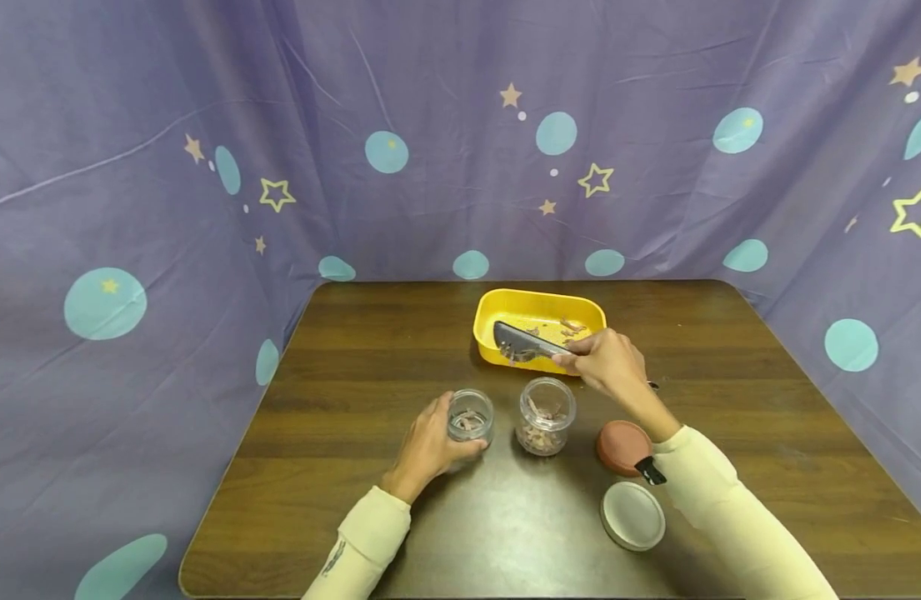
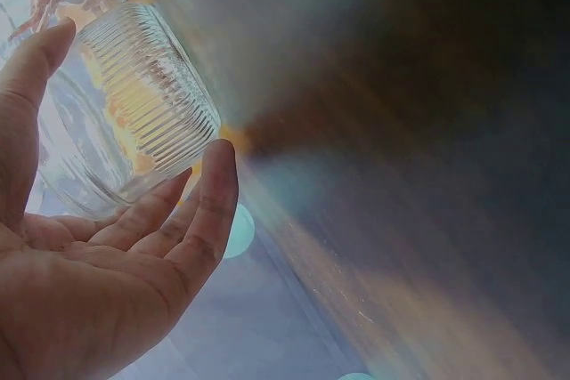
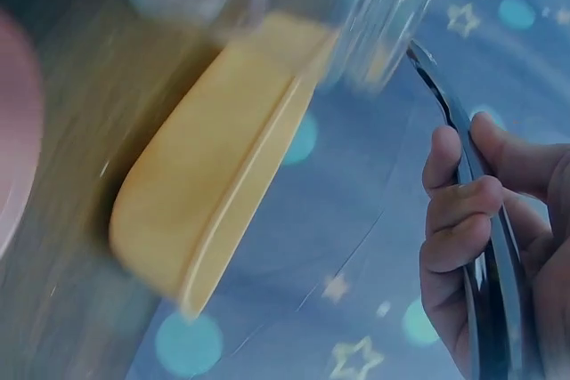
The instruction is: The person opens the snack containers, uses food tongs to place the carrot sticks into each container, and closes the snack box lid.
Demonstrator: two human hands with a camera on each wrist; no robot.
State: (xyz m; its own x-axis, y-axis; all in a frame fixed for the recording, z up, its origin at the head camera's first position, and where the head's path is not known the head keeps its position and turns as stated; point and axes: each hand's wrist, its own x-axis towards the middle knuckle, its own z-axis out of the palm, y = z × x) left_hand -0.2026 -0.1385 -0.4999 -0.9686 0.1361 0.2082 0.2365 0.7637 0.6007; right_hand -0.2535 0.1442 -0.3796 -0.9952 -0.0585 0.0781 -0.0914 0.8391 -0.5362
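My left hand [image 1: 432,446] holds a small glass jar [image 1: 481,432] with thumb and fingers around its sides. The left wrist view shows the jar's ribbed wall [image 2: 147,86] between the thumb and fingers. A few brownish dried pieces [image 1: 469,419] lie in it. My right hand [image 1: 610,362] grips a pair of metal tongs [image 1: 531,340], also seen edge-on as tongs [image 3: 488,246] in the right wrist view. The tongs' scalloped head reaches over the yellow tray [image 1: 541,298], where several dried pieces [image 1: 573,327] lie. Between the hands stands a second open jar [image 1: 546,433] partly filled with similar pieces.
To the right lie a reddish-brown round lid [image 1: 623,447] and, nearer the front edge, a grey-green round lid [image 1: 633,517], under or beside the right forearm. The wooden table [image 1: 332,392] is enclosed by a purple star-patterned curtain [image 1: 430,75] behind and at both sides.
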